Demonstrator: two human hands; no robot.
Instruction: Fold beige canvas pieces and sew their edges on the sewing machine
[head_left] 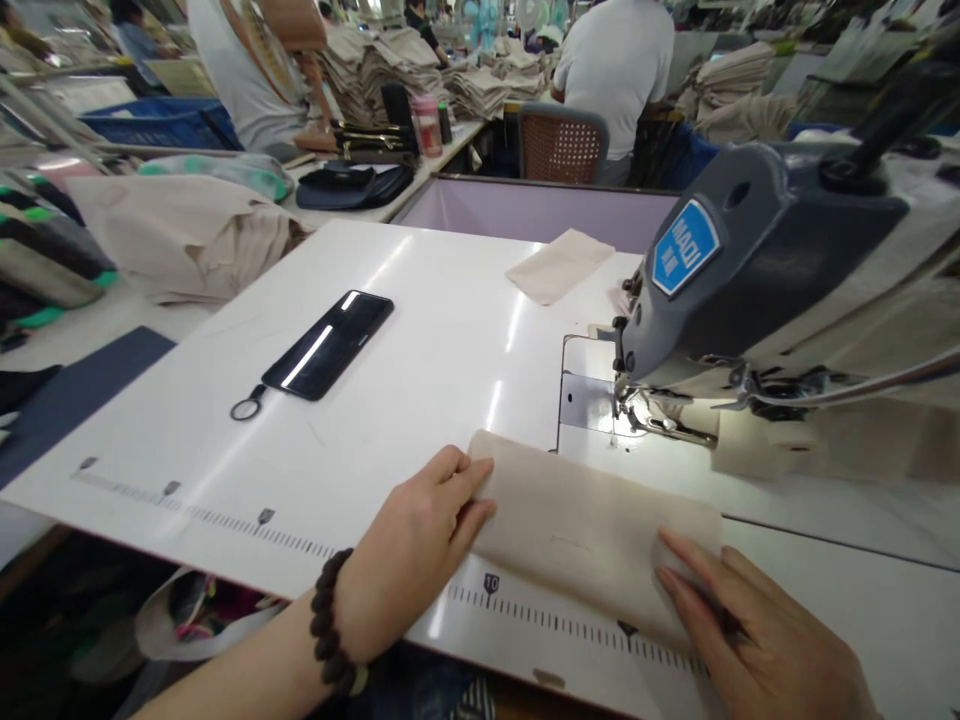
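Observation:
A beige fabric piece (577,520), roughly rectangular, lies near the front edge of the white table. My left hand (420,550), with a dark bead bracelet at the wrist, pinches its left end between thumb and fingers. At the opposite end my right hand (750,630) grips the fabric in the same way. Just beyond the cloth stands a grey sewing machine (780,250) with a blue badge. Its lit needle area (626,410) is a short way behind the fabric, apart from it.
A black phone (330,345) with a ring strap lies left on the white table (435,330). Another beige fabric piece (560,266) rests at the back. More beige cloth (187,235) is piled at left. Two people in white shirts sit beyond, one by a brown chair (564,145).

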